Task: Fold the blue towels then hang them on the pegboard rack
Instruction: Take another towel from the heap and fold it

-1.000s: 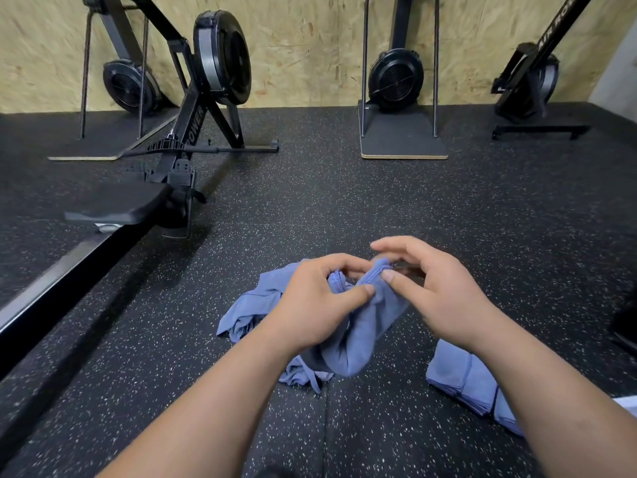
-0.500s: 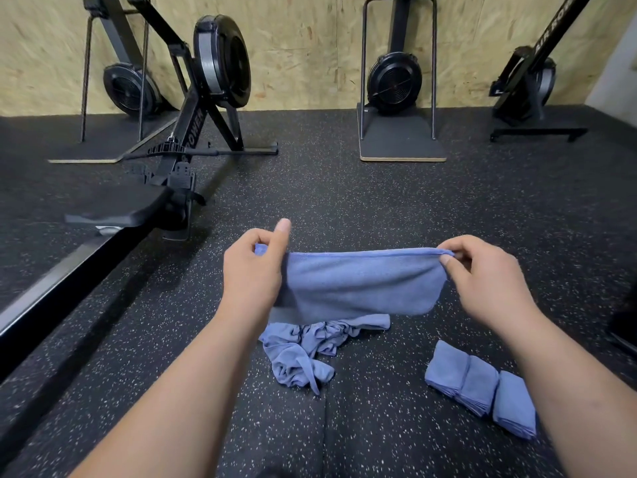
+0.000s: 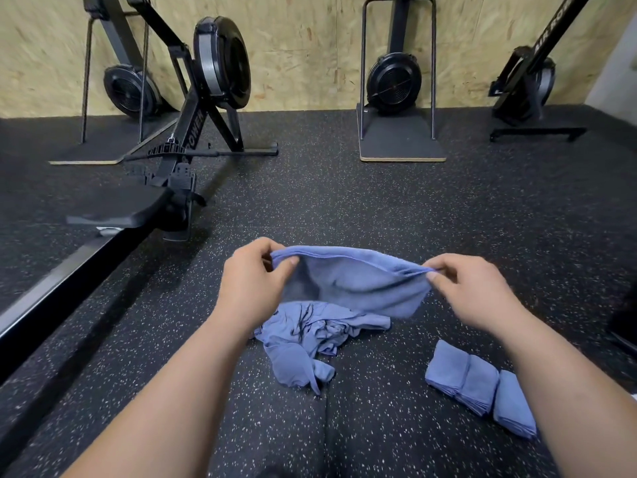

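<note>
A black rowing machine with a round flywheel (image 3: 220,63) stands far left on the black speckled rubber floor (image 3: 379,208). The left hand (image 3: 253,284) pinches one top corner of a soft blue terry towel (image 3: 358,282), which hangs slack between the hands, above a crumpled heap of unfolded blue towels (image 3: 310,339). The right hand (image 3: 472,291) pinches the other corner. Near right, three folded blue towels (image 3: 479,384) lie touching. Folding seems to be the step in hand. Next, the corners probably need to meet evenly. No pegboard rack shows.
</note>
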The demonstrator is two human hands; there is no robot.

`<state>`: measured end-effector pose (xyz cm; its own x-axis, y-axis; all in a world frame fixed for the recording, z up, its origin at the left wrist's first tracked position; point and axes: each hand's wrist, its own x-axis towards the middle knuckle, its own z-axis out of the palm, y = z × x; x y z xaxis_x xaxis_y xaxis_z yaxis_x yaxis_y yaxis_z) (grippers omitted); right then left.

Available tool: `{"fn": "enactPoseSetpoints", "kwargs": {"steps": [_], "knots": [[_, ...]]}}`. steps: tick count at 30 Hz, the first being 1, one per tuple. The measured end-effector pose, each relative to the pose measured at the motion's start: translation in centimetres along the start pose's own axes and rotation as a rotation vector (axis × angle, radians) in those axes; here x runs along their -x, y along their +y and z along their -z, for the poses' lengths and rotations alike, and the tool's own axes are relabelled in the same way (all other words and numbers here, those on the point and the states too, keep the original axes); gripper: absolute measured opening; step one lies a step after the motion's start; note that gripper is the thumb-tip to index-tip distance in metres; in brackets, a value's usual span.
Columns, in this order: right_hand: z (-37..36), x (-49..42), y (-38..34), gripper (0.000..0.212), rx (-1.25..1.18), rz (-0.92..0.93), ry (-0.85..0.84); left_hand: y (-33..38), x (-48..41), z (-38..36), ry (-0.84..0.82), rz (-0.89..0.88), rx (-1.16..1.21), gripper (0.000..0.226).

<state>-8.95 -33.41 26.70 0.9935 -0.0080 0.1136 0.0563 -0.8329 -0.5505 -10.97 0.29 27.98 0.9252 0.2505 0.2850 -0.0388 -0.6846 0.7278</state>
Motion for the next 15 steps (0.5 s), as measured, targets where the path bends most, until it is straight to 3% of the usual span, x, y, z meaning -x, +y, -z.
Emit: {"fn": "enactPoseSetpoints", "kwargs": {"steps": [3, 6, 9, 12, 15], "knots": [[0.1, -0.3, 0.1, 0.014, 0.002, -0.070, 0.206, 0.0, -0.1, 0.5, 0.137, 0.088, -0.004, 0.017], [0.1, -0.3, -0.5, 0.013, -0.037, -0.066, 0.237, 0.4, 0.1, 0.2, 0.160, 0.092, 0.036, 0.014], [0.2, -0.4, -1.0, 0.010, -0.323, -0.100, 0.222, 0.2, -0.3, 0.0, 0.138, 0.152, 0.193, 0.013], [0.6, -0.4, -1.6, 0.011, -0.663, -0.160, 0.258, -0.2, -0.5, 0.2, 0.091, 0.185, 0.408, 0.027], [0.8, -0.4, -1.9, 0.013, -0.688, -0.134, 0.304, 0.3, -0.4, 0.4, 0.083, 0.107, 0.413, 0.032]]}}
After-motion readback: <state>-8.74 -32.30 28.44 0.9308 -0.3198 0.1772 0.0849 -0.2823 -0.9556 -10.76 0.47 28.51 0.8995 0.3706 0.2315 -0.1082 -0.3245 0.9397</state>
